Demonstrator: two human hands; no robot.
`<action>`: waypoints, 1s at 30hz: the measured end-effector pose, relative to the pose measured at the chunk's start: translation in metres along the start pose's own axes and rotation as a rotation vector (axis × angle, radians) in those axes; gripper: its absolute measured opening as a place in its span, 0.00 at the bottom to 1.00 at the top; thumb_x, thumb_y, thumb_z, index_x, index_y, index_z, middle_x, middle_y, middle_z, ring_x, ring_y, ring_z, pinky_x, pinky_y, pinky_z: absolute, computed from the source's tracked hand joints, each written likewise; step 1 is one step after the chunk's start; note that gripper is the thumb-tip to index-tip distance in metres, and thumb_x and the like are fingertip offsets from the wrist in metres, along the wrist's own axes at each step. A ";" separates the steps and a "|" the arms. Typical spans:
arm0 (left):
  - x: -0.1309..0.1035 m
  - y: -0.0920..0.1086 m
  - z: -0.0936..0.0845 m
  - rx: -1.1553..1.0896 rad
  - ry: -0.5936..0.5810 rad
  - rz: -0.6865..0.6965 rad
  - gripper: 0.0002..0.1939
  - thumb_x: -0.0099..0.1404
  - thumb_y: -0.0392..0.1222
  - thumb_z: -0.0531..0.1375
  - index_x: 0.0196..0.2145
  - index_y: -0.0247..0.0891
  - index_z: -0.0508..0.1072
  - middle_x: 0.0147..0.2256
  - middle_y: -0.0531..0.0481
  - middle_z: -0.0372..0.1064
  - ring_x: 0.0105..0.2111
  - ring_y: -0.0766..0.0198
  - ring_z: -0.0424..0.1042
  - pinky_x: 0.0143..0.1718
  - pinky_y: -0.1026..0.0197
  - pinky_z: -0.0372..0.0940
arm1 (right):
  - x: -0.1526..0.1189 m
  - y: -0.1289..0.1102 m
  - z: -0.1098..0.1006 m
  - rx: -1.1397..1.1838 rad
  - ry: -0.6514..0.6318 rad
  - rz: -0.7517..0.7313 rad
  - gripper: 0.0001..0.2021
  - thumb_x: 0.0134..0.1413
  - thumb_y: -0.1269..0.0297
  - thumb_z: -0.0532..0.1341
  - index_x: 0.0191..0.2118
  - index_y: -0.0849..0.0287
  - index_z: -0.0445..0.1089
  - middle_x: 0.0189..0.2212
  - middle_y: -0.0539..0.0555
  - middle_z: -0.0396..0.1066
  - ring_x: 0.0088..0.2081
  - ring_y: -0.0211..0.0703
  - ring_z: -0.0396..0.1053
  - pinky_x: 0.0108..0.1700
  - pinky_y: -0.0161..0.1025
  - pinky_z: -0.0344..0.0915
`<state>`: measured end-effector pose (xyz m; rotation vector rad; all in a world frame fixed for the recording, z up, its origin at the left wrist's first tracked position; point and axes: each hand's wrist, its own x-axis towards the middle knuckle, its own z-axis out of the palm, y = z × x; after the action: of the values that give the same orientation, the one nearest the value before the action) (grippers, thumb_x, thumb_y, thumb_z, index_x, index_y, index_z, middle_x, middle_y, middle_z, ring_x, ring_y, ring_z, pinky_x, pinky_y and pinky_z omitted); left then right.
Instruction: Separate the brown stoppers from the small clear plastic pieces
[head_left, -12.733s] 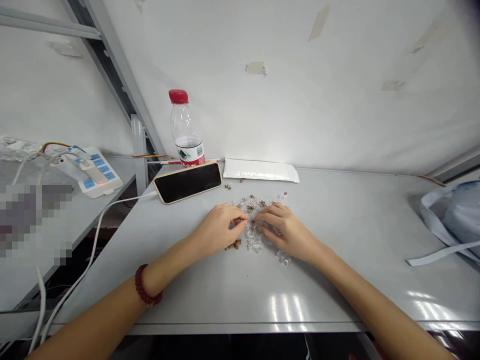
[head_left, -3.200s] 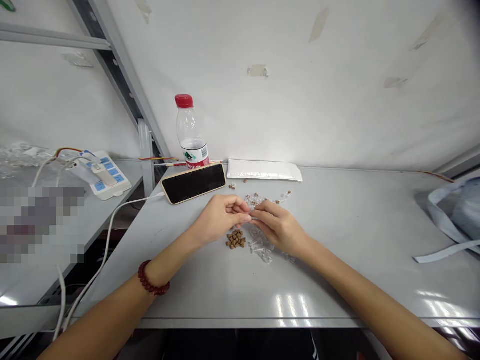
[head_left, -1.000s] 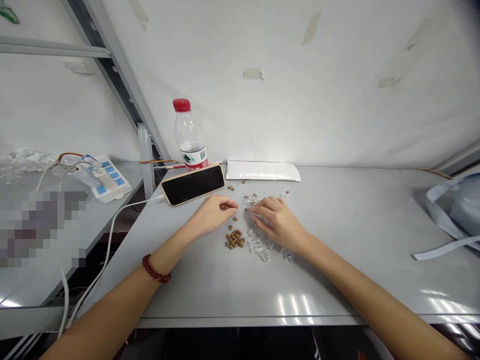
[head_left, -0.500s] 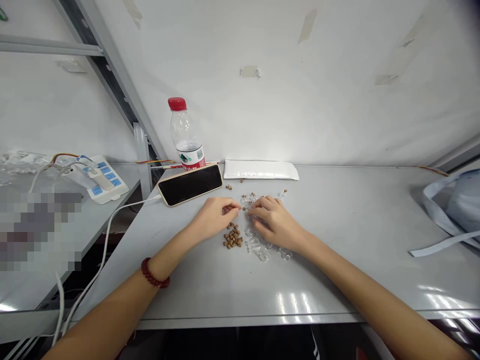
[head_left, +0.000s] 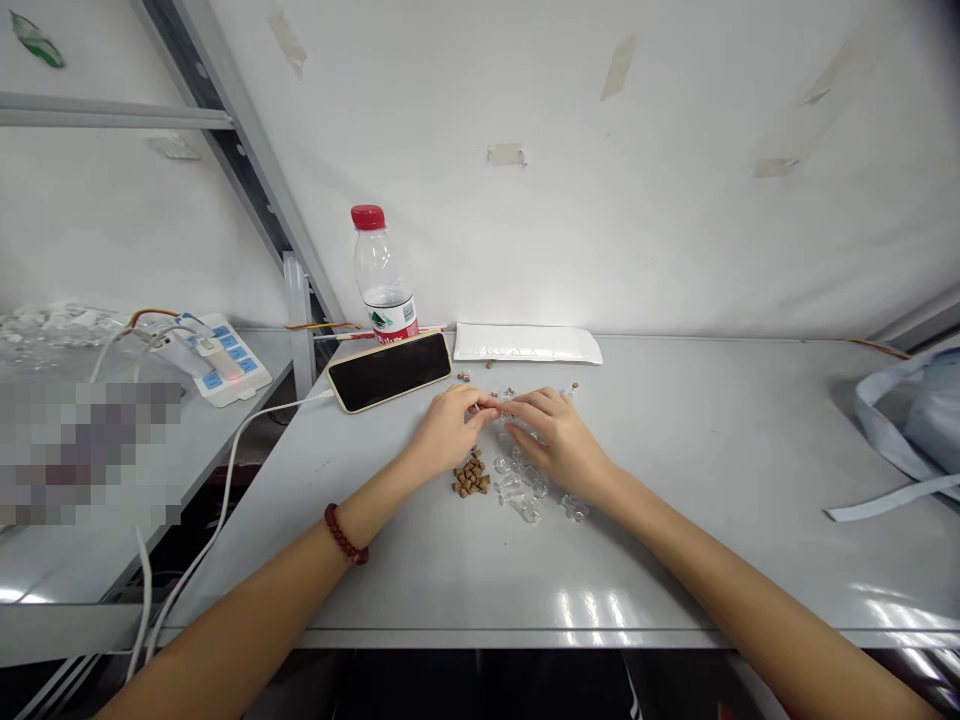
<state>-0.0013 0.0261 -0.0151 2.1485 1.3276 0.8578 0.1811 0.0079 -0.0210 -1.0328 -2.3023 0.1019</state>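
Observation:
My left hand [head_left: 450, 430] is closed in a pinch above the table, and whatever lies between its fingertips is too small to make out. My right hand [head_left: 562, 440] reaches in from the other side. Its fingers are stretched out, thumb apart, and the index fingertip meets the left fingertips. Just below the left hand lies a pile of small brown cork-like stoppers [head_left: 471, 475]. Small clear bottle-like pieces [head_left: 521, 492] are spread below and partly under the right hand. Beyond the hands are a few more bits with brown ends, partly hidden by the fingers.
A phone [head_left: 390, 372] on a white cable leans against a red-capped bottle [head_left: 386, 275] at the back left. A flat white packet [head_left: 529, 343] lies along the wall. A power strip [head_left: 232, 360] is on the left table; a grey-blue bag [head_left: 930, 410] sits far right.
My two hands have come together so their fingertips touch. The right fingers have lifted from the clear pieces and straightened. The camera view has shifted slightly.

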 end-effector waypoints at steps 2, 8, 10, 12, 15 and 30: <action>-0.002 0.003 -0.002 -0.098 0.015 -0.037 0.08 0.63 0.38 0.57 0.34 0.35 0.75 0.34 0.48 0.73 0.34 0.61 0.68 0.36 0.60 0.62 | 0.000 0.001 0.001 0.014 0.027 -0.023 0.14 0.60 0.72 0.55 0.51 0.58 0.67 0.40 0.57 0.73 0.41 0.48 0.64 0.42 0.45 0.60; -0.004 0.001 0.003 -0.412 -0.005 -0.165 0.12 0.60 0.46 0.59 0.34 0.33 0.75 0.31 0.47 0.74 0.31 0.62 0.70 0.35 0.61 0.64 | 0.001 -0.001 0.002 -0.013 0.049 -0.021 0.09 0.61 0.67 0.56 0.43 0.60 0.70 0.31 0.55 0.74 0.35 0.46 0.65 0.38 0.42 0.59; -0.003 0.002 0.003 -0.463 0.007 -0.193 0.13 0.59 0.47 0.59 0.33 0.33 0.75 0.29 0.48 0.73 0.29 0.63 0.69 0.32 0.62 0.63 | 0.001 -0.002 0.002 -0.025 0.065 -0.023 0.09 0.61 0.67 0.55 0.42 0.62 0.71 0.28 0.55 0.72 0.33 0.45 0.65 0.37 0.42 0.58; -0.001 0.002 -0.001 -0.460 0.050 -0.231 0.14 0.59 0.47 0.58 0.31 0.32 0.75 0.27 0.49 0.72 0.26 0.65 0.67 0.31 0.63 0.62 | 0.002 -0.001 0.002 -0.041 0.078 -0.015 0.10 0.61 0.67 0.54 0.40 0.62 0.72 0.26 0.54 0.71 0.32 0.44 0.64 0.37 0.41 0.58; 0.000 0.000 -0.011 -0.366 0.004 -0.255 0.12 0.58 0.46 0.59 0.29 0.33 0.75 0.26 0.50 0.72 0.26 0.66 0.67 0.31 0.63 0.62 | 0.002 0.002 0.001 -0.053 0.032 0.027 0.09 0.59 0.67 0.55 0.38 0.61 0.72 0.27 0.54 0.71 0.33 0.44 0.65 0.37 0.42 0.57; -0.007 -0.006 -0.019 -0.058 -0.184 -0.049 0.13 0.63 0.39 0.51 0.37 0.37 0.75 0.33 0.49 0.74 0.32 0.61 0.71 0.32 0.62 0.65 | 0.001 0.008 -0.004 0.018 -0.022 0.058 0.14 0.58 0.73 0.51 0.41 0.58 0.72 0.38 0.57 0.73 0.41 0.49 0.64 0.42 0.47 0.60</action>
<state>-0.0207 0.0231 -0.0081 2.0865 1.2418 0.6538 0.1879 0.0135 -0.0195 -1.0945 -2.2877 0.1575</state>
